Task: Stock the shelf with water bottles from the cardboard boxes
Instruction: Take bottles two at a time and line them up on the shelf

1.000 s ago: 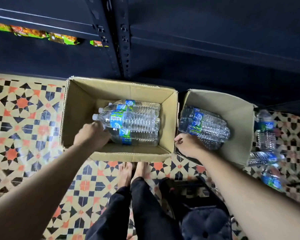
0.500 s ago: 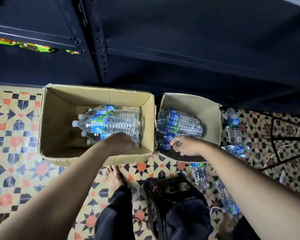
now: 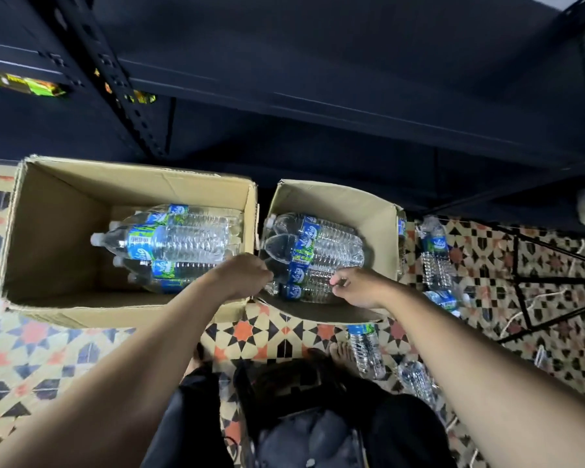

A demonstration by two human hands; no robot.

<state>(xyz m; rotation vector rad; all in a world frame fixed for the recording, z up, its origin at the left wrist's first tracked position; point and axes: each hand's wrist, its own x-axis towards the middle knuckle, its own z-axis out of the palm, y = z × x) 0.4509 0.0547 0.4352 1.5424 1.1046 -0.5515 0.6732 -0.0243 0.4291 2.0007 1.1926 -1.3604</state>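
Note:
Two open cardboard boxes stand on the tiled floor below a dark metal shelf (image 3: 318,106). The bigger left box (image 3: 132,177) holds several large water bottles (image 3: 183,241) lying on their sides. In the smaller right box (image 3: 335,197) lies a pack of bottles (image 3: 325,251) with blue-green labels. My left hand (image 3: 244,275) reaches over the wall between the boxes, and its curled fingers grip the cap end of that pack. My right hand (image 3: 358,288) pinches the pack's near side by the lowest bottle.
Loose small bottles lie on the floor right of the boxes (image 3: 436,251) and near my foot (image 3: 365,349). A dark stool (image 3: 304,427) sits between my legs. A black wire frame (image 3: 537,285) stands at the right. Snack packets (image 3: 31,86) show on the left shelf.
My left hand has left the bottles in the left box and crossed to the pack in the right box. My right hand stays at that pack. The view shifted right.

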